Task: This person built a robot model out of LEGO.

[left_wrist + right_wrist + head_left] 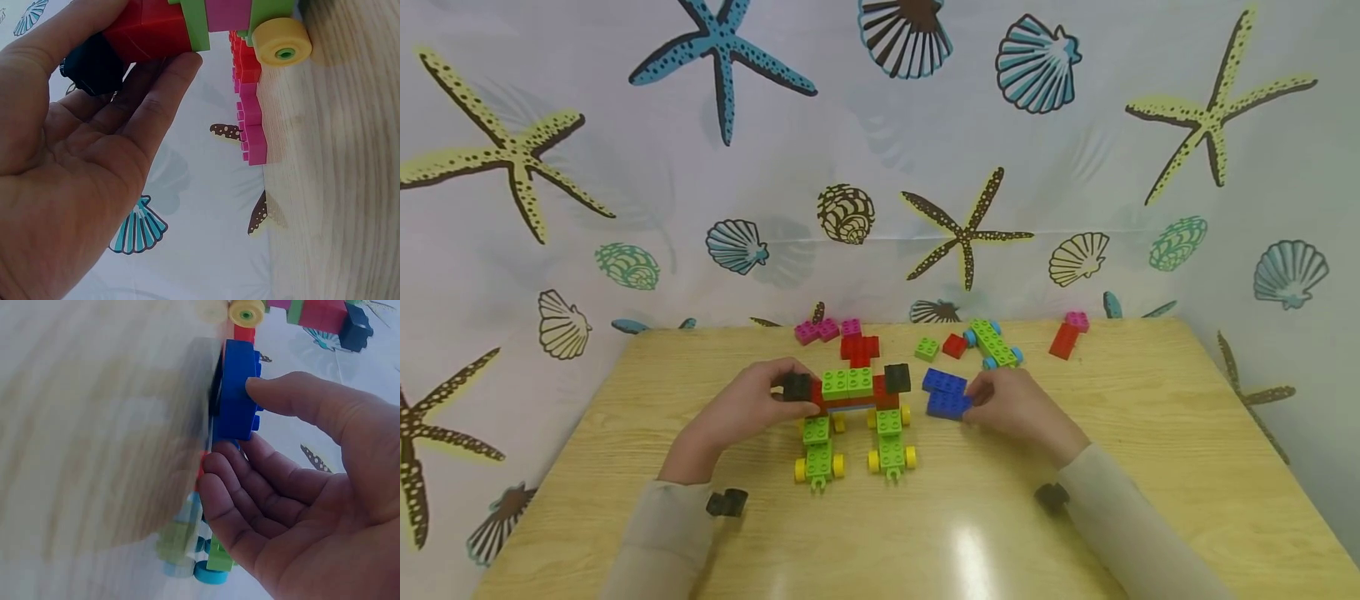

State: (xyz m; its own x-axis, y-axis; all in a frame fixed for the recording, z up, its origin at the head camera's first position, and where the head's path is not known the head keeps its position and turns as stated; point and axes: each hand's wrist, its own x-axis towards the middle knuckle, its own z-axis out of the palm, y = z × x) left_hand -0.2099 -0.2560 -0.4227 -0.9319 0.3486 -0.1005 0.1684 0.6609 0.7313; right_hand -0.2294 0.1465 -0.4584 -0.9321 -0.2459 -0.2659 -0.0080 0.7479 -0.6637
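A brick model [850, 392] of green, red and black bricks stands mid-table on two green chassis with yellow wheels [817, 454]. My left hand [793, 400] grips its left end, thumb and fingers around the black brick [797, 386] and the red brick [150, 31] beside it. To the right of the model lies a stack of blue bricks [946, 393]. My right hand [973, 406] pinches it: the thumb [294, 394] presses the studded face of the blue brick [237, 394], and the curled fingers [225, 481] sit at its other side.
Loose bricks lie along the table's far edge: pink bricks [816, 331], red bricks [859, 347], a small green brick [927, 348], a green chassis with light-blue wheels [994, 343], and a red brick [1063, 340]. The wooden table [1150, 433] is backed by a seashell curtain.
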